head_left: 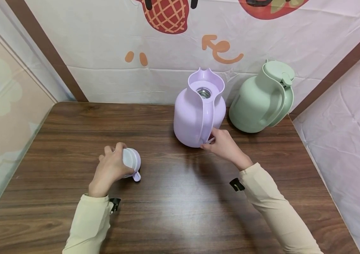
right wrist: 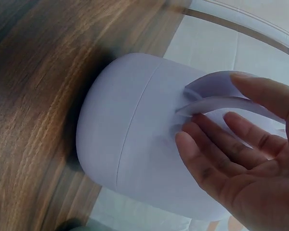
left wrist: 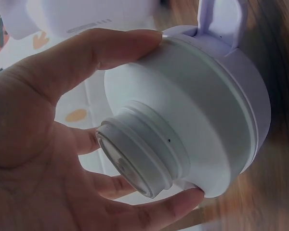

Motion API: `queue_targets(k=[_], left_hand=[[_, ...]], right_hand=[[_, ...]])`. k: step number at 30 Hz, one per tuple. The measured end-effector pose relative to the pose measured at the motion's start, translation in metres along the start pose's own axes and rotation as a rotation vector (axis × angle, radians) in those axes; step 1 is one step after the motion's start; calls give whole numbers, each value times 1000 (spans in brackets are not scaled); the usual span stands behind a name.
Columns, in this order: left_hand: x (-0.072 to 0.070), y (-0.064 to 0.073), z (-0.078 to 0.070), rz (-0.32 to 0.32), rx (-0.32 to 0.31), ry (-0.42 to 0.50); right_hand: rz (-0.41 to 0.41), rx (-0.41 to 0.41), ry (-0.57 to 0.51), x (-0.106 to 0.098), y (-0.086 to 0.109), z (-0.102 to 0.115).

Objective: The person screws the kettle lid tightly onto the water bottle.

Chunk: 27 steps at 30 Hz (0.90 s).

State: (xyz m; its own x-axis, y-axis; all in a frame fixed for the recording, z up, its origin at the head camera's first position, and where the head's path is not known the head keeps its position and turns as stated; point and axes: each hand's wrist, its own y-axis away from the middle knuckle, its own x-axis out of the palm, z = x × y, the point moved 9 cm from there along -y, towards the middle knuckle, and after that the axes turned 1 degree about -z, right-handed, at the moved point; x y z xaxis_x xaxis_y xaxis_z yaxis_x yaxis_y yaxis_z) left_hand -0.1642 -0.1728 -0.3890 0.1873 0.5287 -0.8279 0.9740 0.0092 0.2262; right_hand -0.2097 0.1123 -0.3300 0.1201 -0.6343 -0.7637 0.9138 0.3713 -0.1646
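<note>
My left hand point(head_left: 111, 165) grips a lid with a stopper point(head_left: 133, 161), light grey with a lilac top and lever tab, above the left half of the table. In the left wrist view, the lid's ribbed stopper neck point(left wrist: 139, 144) points toward the palm, with thumb and fingertips around its wide body. A lilac vacuum jug point(head_left: 187, 116) stands upright at the back, its round silvery mouth point(head_left: 204, 92) uncovered. My right hand point(head_left: 224, 143) is at the lower end of the jug's handle point(head_left: 208, 120), which lies between thumb and fingers.
A green vacuum jug point(head_left: 253, 100) with its lid on stands close to the right of the lilac one. Behind both hangs a white printed curtain point(head_left: 103, 84) along the back edge of the dark wooden table point(head_left: 167, 197).
</note>
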Motion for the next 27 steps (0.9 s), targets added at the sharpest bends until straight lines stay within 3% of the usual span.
queue_targets(k=[8, 16, 27], left_hand=[[4, -4, -13, 5, 22, 25], [0, -5, -24, -19, 48, 38], [-14, -7, -40, -129, 78, 77]], right_hand=[[-53, -5, -10, -4, 0, 6], [-36, 8, 36, -3, -3, 11], [-50, 15, 56, -4, -4, 12]])
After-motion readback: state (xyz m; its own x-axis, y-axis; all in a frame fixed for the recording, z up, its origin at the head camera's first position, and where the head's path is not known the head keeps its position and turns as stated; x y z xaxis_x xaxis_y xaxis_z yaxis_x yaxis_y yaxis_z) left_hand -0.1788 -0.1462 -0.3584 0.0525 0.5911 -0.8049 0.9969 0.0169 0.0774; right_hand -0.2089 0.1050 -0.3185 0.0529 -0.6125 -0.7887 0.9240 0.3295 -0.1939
